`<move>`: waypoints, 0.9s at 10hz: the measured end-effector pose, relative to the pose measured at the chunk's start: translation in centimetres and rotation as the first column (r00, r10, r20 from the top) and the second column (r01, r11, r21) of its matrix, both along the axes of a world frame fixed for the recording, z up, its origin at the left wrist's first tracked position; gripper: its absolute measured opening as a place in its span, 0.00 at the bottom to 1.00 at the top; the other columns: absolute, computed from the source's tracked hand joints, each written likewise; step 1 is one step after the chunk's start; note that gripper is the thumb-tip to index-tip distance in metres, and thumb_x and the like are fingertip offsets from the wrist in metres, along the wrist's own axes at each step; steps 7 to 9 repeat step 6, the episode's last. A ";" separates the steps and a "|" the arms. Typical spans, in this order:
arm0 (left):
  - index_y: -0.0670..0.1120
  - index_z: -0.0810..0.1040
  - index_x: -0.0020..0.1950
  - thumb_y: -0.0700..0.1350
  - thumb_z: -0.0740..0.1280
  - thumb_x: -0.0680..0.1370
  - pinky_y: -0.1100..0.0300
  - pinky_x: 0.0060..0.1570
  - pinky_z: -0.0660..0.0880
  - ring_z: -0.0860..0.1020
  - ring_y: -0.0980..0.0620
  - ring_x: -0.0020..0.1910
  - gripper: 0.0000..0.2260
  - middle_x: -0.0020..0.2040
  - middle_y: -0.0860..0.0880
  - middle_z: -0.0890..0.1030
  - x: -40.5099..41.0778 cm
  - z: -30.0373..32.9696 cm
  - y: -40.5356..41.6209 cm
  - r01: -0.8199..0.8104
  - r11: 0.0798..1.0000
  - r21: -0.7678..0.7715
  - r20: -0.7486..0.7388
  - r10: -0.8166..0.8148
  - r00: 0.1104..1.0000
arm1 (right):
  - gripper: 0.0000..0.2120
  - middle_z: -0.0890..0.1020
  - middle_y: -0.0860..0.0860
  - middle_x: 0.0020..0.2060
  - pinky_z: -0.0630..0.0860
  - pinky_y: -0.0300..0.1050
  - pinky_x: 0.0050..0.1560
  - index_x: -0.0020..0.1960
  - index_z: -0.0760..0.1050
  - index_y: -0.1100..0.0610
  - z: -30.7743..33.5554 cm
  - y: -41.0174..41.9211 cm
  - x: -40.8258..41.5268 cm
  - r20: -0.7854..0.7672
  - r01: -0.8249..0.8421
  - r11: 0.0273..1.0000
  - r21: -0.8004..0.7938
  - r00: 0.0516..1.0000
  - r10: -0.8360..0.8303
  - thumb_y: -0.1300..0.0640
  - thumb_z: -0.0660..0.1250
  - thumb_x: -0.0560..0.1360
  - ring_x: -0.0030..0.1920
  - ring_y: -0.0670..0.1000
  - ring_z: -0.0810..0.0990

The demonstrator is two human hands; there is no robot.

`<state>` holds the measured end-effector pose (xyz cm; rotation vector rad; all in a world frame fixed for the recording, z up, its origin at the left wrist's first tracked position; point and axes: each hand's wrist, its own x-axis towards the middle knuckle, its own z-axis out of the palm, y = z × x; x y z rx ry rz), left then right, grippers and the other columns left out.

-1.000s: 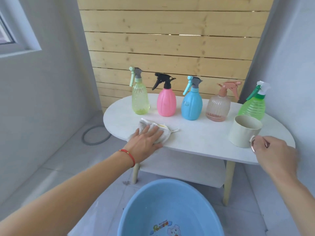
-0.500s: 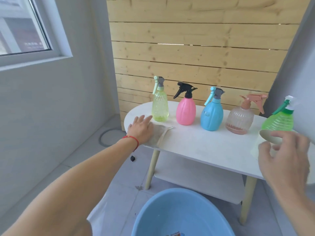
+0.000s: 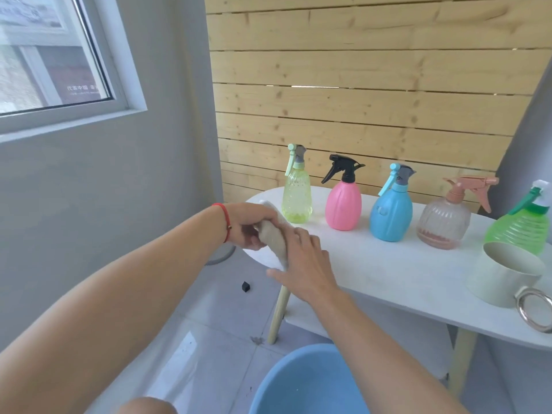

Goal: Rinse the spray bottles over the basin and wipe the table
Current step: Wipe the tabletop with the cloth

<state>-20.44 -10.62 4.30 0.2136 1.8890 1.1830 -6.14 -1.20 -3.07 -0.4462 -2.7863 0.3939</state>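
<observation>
left arm: reaches forward from lower left; red string at wrist | left hand (image 3: 249, 227): fingers curled, gripping a cloth (image 3: 276, 243) | right arm: crosses in from lower right | right hand (image 3: 304, 264): back up, just right of the left; fingers on the cloth; grip unclear
</observation>
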 end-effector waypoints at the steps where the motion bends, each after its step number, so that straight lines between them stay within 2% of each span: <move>1: 0.45 0.77 0.47 0.40 0.66 0.78 0.62 0.26 0.69 0.73 0.49 0.35 0.01 0.40 0.46 0.77 -1.6 1.5 -0.4 -0.030 0.998 -0.059 -0.082 0.025 0.996 | 0.21 0.79 0.50 0.53 0.67 0.49 0.40 0.65 0.71 0.51 0.4 1.0 -2.0 -0.197 0.070 0.998 -0.006 0.978 -0.070 0.67 0.64 0.75 0.55 0.58 0.75; 2: 0.45 0.77 0.60 0.40 0.66 0.78 0.53 0.35 0.81 0.80 0.42 0.53 0.12 0.57 0.43 0.79 -3.8 0.9 -0.6 -0.147 0.982 0.116 -0.196 0.167 0.966 | 0.27 0.80 0.50 0.50 0.71 0.49 0.39 0.62 0.77 0.55 1.3 2.6 -3.5 -0.375 0.015 0.989 0.149 0.926 0.042 0.75 0.63 0.68 0.51 0.56 0.73; 3: 0.48 0.76 0.62 0.41 0.67 0.79 0.50 0.39 0.81 0.82 0.41 0.54 0.12 0.60 0.41 0.79 -3.9 -1.6 -1.1 -0.073 0.985 0.158 -0.250 0.112 0.962 | 0.28 0.81 0.53 0.51 0.77 0.52 0.42 0.60 0.80 0.59 -0.1 3.3 -4.1 -0.356 -0.052 0.970 0.237 0.925 0.136 0.78 0.64 0.64 0.54 0.58 0.74; 4: 0.40 0.75 0.51 0.45 0.70 0.79 0.42 0.47 0.83 0.84 0.38 0.39 0.09 0.45 0.37 0.82 -4.1 -5.7 -1.7 -0.095 0.990 -0.100 -0.384 0.050 0.922 | 0.28 0.78 0.53 0.60 0.73 0.49 0.62 0.67 0.76 0.58 -3.1 3.7 -3.4 -0.078 -0.163 0.973 0.164 0.981 0.177 0.73 0.63 0.68 0.63 0.58 0.71; 5: 0.40 0.75 0.57 0.49 0.70 0.79 0.40 0.48 0.84 0.85 0.38 0.41 0.14 0.47 0.43 0.78 -4.2 -7.1 -2.0 -0.184 0.982 -0.051 -0.392 0.150 0.908 | 0.28 0.72 0.53 0.70 0.63 0.45 0.75 0.75 0.69 0.59 -3.9 3.5 -2.3 -0.023 -0.202 0.979 -0.007 0.979 0.202 0.66 0.62 0.74 0.72 0.55 0.66; 6: 0.52 0.71 0.69 0.56 0.66 0.78 0.46 0.50 0.83 0.84 0.43 0.43 0.21 0.62 0.49 0.74 -3.3 -7.5 -3.3 -0.194 0.975 -0.104 -0.543 0.108 0.832 | 0.29 0.67 0.49 0.76 0.57 0.40 0.76 0.78 0.65 0.56 -3.6 3.5 0.0 -0.116 -0.210 0.976 -0.064 0.973 0.202 0.60 0.62 0.78 0.76 0.50 0.62; 9: 0.52 0.71 0.69 0.56 0.66 0.78 0.46 0.50 0.83 0.84 0.43 0.43 0.21 0.62 0.49 0.74 -3.3 -7.5 -3.3 -0.194 0.975 -0.104 -0.543 0.108 0.832 | 0.29 0.67 0.49 0.76 0.57 0.40 0.76 0.78 0.65 0.56 -3.6 3.5 0.0 -0.116 -0.210 0.976 -0.064 0.973 0.202 0.60 0.62 0.78 0.76 0.50 0.62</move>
